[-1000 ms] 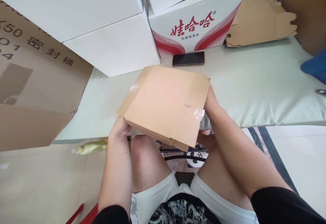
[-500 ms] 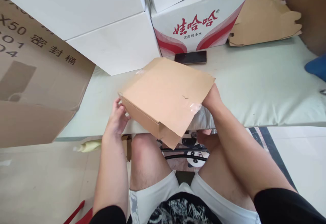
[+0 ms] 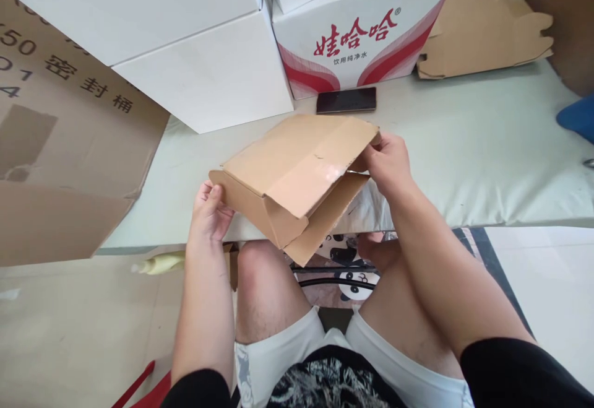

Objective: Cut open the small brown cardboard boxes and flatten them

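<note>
A brown cardboard box (image 3: 297,154), partly unfolded, is held tilted between my two hands over the front edge of the covered table. Its near side gapes, with one flap hanging from the top panel and another sticking out below. My left hand (image 3: 212,210) grips the left side panel, thumb on the outer face and fingers behind it. At the right corner, my right hand (image 3: 387,159) pinches the side edge; some of its fingers are hidden by the cardboard. Clear tape shines near the front edge of the top panel.
Behind the box lies a black phone (image 3: 346,100) beside a white and red water carton (image 3: 352,49). White boxes (image 3: 208,80) are stacked at back left, next to a large brown carton (image 3: 69,148). A flattened cardboard piece (image 3: 487,27) and a blue object (image 3: 578,120) are at right.
The box's near side has spread apart, showing the lower flap. My right hand has come out from behind the right edge, and my left thumb now presses on the side panel.
</note>
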`<action>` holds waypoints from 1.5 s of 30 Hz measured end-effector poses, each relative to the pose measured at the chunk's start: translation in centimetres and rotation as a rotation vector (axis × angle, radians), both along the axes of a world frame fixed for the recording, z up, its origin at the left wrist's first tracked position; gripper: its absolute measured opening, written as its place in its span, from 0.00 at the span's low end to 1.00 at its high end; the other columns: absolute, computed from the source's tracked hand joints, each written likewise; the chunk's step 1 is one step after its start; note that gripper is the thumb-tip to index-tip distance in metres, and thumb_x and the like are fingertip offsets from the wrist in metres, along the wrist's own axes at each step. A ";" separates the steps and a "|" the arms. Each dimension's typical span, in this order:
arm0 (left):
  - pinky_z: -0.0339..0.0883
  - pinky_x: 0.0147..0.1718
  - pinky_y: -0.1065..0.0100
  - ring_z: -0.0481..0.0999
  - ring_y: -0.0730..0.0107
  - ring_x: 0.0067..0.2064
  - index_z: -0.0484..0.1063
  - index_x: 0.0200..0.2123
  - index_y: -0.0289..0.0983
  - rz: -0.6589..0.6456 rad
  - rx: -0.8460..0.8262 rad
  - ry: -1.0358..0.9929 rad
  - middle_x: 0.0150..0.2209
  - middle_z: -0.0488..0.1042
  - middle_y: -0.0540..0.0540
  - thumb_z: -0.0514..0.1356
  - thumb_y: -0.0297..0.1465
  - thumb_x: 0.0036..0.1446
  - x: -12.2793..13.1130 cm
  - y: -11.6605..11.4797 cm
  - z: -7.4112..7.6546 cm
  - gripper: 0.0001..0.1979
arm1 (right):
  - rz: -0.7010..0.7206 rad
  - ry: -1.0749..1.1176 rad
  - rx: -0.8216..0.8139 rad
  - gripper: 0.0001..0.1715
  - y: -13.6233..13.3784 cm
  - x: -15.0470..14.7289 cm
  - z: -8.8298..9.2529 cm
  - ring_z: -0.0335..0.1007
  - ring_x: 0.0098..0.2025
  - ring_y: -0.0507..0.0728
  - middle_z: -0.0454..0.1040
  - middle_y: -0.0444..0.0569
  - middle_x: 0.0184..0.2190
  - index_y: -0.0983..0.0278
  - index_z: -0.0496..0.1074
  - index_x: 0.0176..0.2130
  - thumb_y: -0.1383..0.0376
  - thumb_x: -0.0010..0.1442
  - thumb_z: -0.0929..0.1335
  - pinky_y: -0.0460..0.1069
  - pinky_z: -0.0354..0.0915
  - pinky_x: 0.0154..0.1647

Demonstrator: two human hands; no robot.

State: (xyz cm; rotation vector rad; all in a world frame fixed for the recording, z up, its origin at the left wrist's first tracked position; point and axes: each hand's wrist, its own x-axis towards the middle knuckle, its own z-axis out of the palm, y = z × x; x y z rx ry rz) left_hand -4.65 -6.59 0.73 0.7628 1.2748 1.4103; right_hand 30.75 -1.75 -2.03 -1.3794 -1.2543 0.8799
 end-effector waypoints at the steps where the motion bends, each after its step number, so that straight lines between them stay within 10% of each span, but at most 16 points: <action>1: 0.78 0.32 0.71 0.81 0.70 0.33 0.77 0.36 0.41 -0.045 -0.017 0.003 0.35 0.83 0.51 0.82 0.44 0.29 0.1 -0.2 -0.1 0.30 | -0.031 0.029 0.004 0.18 0.0 -0.1 0.2 0.78 0.43 0.64 0.81 0.50 0.34 0.64 0.78 0.36 0.52 0.59 0.68 0.59 0.72 0.46; 8: 0.80 0.38 0.68 0.83 0.68 0.33 0.80 0.36 0.38 0.003 -0.050 0.041 0.34 0.84 0.48 0.82 0.45 0.29 0.2 -0.5 -1.0 0.30 | -0.170 -0.117 0.081 0.21 -0.3 -0.6 1.0 0.73 0.49 0.62 0.77 0.53 0.47 0.60 0.72 0.50 0.56 0.59 0.68 0.58 0.69 0.51; 12: 0.78 0.40 0.69 0.83 0.67 0.40 0.80 0.39 0.41 0.109 0.091 0.033 0.40 0.84 0.49 0.81 0.44 0.32 0.8 0.0 -1.0 0.29 | -0.297 -0.389 0.116 0.10 -1.6 -1.4 2.7 0.69 0.49 0.66 0.72 0.56 0.43 0.61 0.70 0.39 0.58 0.58 0.68 0.64 0.63 0.56; 16: 0.76 0.44 0.69 0.82 0.65 0.48 0.80 0.38 0.43 0.140 0.168 0.054 0.43 0.84 0.50 0.80 0.45 0.35 1.4 0.1 -1.1 0.26 | 0.180 -0.509 0.235 0.12 -4.3 -3.4 4.4 0.72 0.41 0.64 0.76 0.53 0.33 0.60 0.71 0.31 0.58 0.62 0.65 0.63 0.63 0.53; 20: 0.74 0.46 0.69 0.80 0.65 0.48 0.80 0.34 0.43 0.152 0.189 0.107 0.41 0.83 0.50 0.81 0.45 0.31 1.8 -0.1 -1.2 0.25 | 0.602 -0.409 0.193 0.29 -6.3 -5.3 4.1 0.75 0.50 0.69 0.79 0.61 0.49 0.67 0.73 0.53 0.54 0.56 0.71 0.65 0.66 0.57; 24: 0.74 0.45 0.67 0.80 0.61 0.47 0.80 0.31 0.42 0.109 0.140 0.159 0.39 0.83 0.47 0.80 0.49 0.29 2.1 -0.1 -1.2 0.27 | 0.597 -0.211 0.037 0.30 -6.4 -6.1 3.2 0.73 0.58 0.68 0.77 0.58 0.57 0.62 0.73 0.54 0.57 0.53 0.74 0.60 0.69 0.56; 31: 0.75 0.45 0.68 0.81 0.65 0.41 0.80 0.31 0.39 0.187 0.103 0.272 0.35 0.83 0.48 0.80 0.43 0.31 1.6 -1.0 -1.0 0.24 | 0.451 -0.269 -0.024 0.12 -5.9 -5.8 4.0 0.65 0.30 0.54 0.70 0.44 0.26 0.61 0.62 0.24 0.63 0.55 0.68 0.50 0.58 0.32; 39: 0.78 0.36 0.56 0.83 0.49 0.34 0.82 0.26 0.38 -0.642 -0.299 0.432 0.29 0.81 0.38 0.78 0.39 0.37 -0.7 -6.1 3.1 0.15 | 0.364 -0.091 -0.111 0.15 -3.2 -1.9 3.2 0.67 0.33 0.57 0.74 0.44 0.29 0.60 0.73 0.33 0.67 0.44 0.63 0.51 0.59 0.36; 45: 0.73 0.44 0.70 0.78 0.63 0.50 0.76 0.43 0.42 0.139 0.003 0.636 0.47 0.79 0.45 0.78 0.32 0.38 -0.8 -2.7 -1.2 0.26 | 0.322 0.061 -0.233 0.10 -2.5 -1.2 3.2 0.63 0.29 0.56 0.66 0.43 0.21 0.61 0.70 0.22 0.67 0.36 0.61 0.51 0.59 0.32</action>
